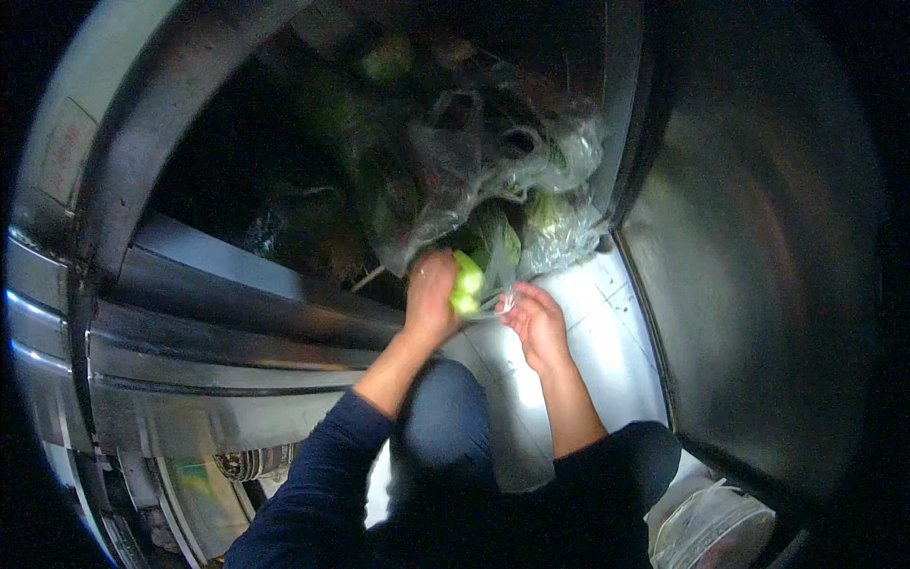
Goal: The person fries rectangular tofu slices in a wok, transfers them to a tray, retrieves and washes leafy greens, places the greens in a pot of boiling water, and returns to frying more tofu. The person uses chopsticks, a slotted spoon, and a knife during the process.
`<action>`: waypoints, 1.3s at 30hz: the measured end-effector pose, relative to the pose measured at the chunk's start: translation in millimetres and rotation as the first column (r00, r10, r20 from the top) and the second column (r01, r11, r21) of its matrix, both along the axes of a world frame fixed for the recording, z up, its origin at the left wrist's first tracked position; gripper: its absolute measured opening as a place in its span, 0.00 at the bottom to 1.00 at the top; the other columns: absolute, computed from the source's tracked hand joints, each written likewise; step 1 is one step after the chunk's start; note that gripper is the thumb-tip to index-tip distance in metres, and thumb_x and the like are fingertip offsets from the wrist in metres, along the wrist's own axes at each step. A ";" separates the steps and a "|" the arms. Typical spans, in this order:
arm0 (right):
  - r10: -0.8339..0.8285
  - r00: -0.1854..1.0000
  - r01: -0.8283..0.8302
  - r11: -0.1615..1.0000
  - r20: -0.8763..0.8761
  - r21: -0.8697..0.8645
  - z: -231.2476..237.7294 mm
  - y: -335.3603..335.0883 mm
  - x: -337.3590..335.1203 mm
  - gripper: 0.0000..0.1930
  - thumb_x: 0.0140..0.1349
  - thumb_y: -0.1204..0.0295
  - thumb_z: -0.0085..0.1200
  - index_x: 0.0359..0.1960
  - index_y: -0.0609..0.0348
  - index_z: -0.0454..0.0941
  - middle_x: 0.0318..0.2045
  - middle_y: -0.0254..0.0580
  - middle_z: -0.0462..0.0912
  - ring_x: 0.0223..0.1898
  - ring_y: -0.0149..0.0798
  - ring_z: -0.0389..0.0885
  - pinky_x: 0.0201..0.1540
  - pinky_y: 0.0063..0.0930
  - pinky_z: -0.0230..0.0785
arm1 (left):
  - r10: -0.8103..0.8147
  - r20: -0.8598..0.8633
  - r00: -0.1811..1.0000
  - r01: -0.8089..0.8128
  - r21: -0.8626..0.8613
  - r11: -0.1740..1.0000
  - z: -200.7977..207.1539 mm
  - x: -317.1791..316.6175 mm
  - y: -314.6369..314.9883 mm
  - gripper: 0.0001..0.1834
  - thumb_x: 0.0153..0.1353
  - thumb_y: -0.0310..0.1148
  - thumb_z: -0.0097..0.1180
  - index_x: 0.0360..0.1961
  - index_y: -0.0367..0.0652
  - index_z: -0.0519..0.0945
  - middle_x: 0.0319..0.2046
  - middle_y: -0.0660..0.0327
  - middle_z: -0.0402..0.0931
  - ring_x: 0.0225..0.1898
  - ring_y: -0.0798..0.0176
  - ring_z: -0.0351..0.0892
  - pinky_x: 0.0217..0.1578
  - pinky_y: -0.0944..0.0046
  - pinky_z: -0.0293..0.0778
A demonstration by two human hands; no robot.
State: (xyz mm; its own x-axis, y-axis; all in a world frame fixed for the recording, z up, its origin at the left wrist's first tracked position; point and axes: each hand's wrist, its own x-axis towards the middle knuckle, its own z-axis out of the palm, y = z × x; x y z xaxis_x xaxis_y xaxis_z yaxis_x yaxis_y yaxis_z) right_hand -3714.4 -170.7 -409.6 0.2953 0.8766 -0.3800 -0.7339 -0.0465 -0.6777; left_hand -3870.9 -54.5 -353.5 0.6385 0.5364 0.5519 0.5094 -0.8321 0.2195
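My left hand point(434, 294) is closed round a bright light-green vegetable point(466, 283), whose exact kind I cannot make out. Close beside it, my right hand point(534, 327) pinches the edge of a clear plastic bag point(499, 256). The bag's film stretches between the two hands. Dark green leaves show at the bag, just above the hands. Further up lies a large rumpled clear plastic bag point(455, 171) over other produce. A wrapped pale-green leafy vegetable point(550, 223) sits to its right.
An open steel cabinet surrounds the dark produce space, with its steel door point(758, 247) swung out on the right. A steel frame edge point(256, 327) runs along the left. White floor tiles point(588, 332) lie below my hands. A round clear-sided container point(716, 526) stands at lower right.
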 end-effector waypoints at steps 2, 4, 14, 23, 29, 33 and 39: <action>0.207 0.849 -0.203 0.977 0.485 -0.062 38.0 -20.3 2.9 0.17 0.65 0.73 0.55 0.55 0.62 0.76 0.47 0.49 0.82 0.46 0.43 0.82 0.49 0.32 0.75 | -0.235 0.105 0.966 0.230 0.051 0.972 25.3 -2.8 -28.0 0.27 0.46 0.24 0.64 0.50 0.35 0.73 0.46 0.46 0.77 0.48 0.38 0.76 0.50 0.44 0.74; 0.251 0.587 -0.220 0.964 0.770 -0.146 104.0 -71.0 16.0 0.18 0.64 0.72 0.56 0.55 0.62 0.77 0.51 0.53 0.81 0.52 0.48 0.81 0.56 0.36 0.73 | -0.251 0.192 0.949 0.284 -0.166 0.944 59.8 -4.1 -51.2 0.29 0.47 0.22 0.64 0.53 0.35 0.70 0.46 0.49 0.77 0.44 0.43 0.78 0.47 0.49 0.75; 0.538 -0.115 0.862 0.471 0.835 -0.185 485.8 -284.1 168.7 0.18 0.72 0.66 0.48 0.57 0.66 0.75 0.56 0.60 0.77 0.57 0.52 0.77 0.60 0.43 0.68 | -0.222 0.463 0.858 0.459 -0.498 0.735 325.0 82.9 -120.2 0.41 0.52 0.18 0.67 0.64 0.36 0.57 0.37 0.58 0.75 0.35 0.63 0.77 0.40 0.62 0.73; 0.206 0.519 0.327 0.849 0.830 -0.416 545.2 -356.4 87.5 0.24 0.73 0.56 0.46 0.59 0.63 0.74 0.55 0.59 0.78 0.58 0.58 0.74 0.61 0.45 0.66 | -0.358 0.604 0.712 0.689 -0.699 0.190 565.2 129.4 -210.9 0.12 0.55 0.31 0.67 0.33 0.37 0.76 0.44 0.50 0.75 0.35 0.60 0.76 0.40 0.61 0.75; 0.124 0.484 0.806 0.322 0.866 -0.497 500.3 -555.2 72.9 0.32 0.69 0.58 0.50 0.69 0.65 0.60 0.67 0.60 0.65 0.67 0.59 0.65 0.70 0.45 0.58 | -0.225 0.110 0.968 0.083 -0.989 -0.124 581.9 99.8 -290.6 0.13 0.63 0.27 0.62 0.47 0.35 0.77 0.39 0.55 0.79 0.43 0.56 0.80 0.48 0.55 0.79; -0.353 0.309 0.853 -0.308 0.883 -0.422 476.6 -733.2 114.4 0.32 0.62 0.69 0.55 0.67 0.69 0.62 0.63 0.68 0.67 0.65 0.62 0.67 0.66 0.45 0.61 | -0.364 -0.078 0.928 -0.139 -0.980 -0.144 578.1 145.0 -321.7 0.23 0.63 0.28 0.64 0.56 0.31 0.74 0.45 0.52 0.80 0.45 0.57 0.79 0.49 0.57 0.76; -0.297 -0.115 0.734 -0.669 0.948 -0.121 477.2 -946.6 190.3 0.28 0.55 0.72 0.53 0.58 0.74 0.71 0.54 0.66 0.77 0.57 0.65 0.73 0.61 0.45 0.67 | -0.567 0.122 0.815 -0.013 -0.974 -0.227 578.9 243.7 -452.7 0.17 0.58 0.23 0.64 0.47 0.33 0.75 0.36 0.56 0.77 0.29 0.67 0.76 0.29 0.67 0.75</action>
